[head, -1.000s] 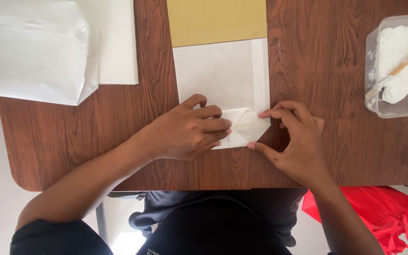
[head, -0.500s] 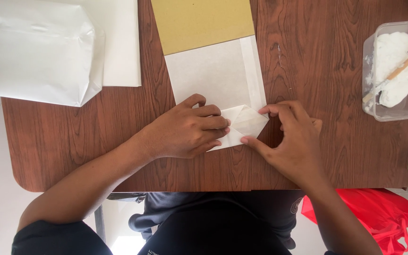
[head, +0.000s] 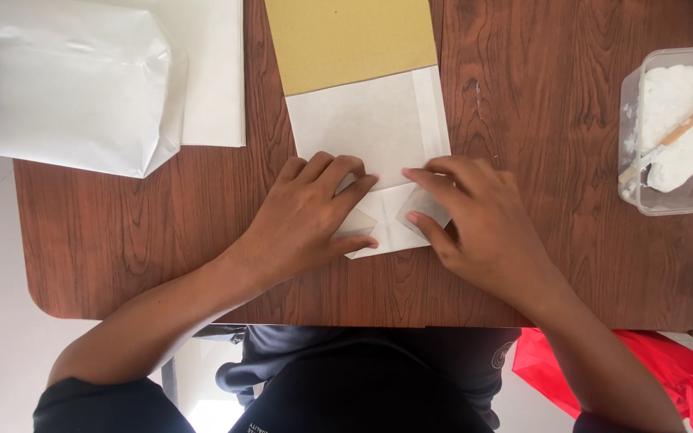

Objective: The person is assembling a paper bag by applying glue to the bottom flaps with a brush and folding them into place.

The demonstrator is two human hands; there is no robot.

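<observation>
- The white paper bag (head: 366,120) lies flat on the brown tabletop (head: 563,240), its folded bottom end (head: 391,228) nearest the person; every other place below is told from this bag.
- The left hand (head: 306,220) rests flat on the left flap of that folded end, fingers spread and pressing down, closed on nothing.
- The right hand (head: 483,228) presses the right flap, thumb and forefinger pinching lightly at the paper's crease rather than lifting it; its grip is loose on the flap's edge.
- A tan card sheet (head: 350,40) sticks out of the bag's far end.
- To do this fold well, I judge both palms should keep the bag from sliding while the fingertips run outward along the creases, so the diamond-shaped bottom stays even on both sides.
- Far left of the bag stands a filled white paper bag (head: 82,88) over a flat white sheet (head: 214,72).
- Far right sits a clear tub of white paste (head: 671,128) with a wooden stick (head: 675,132) in it; smearing is the likely risk.
</observation>
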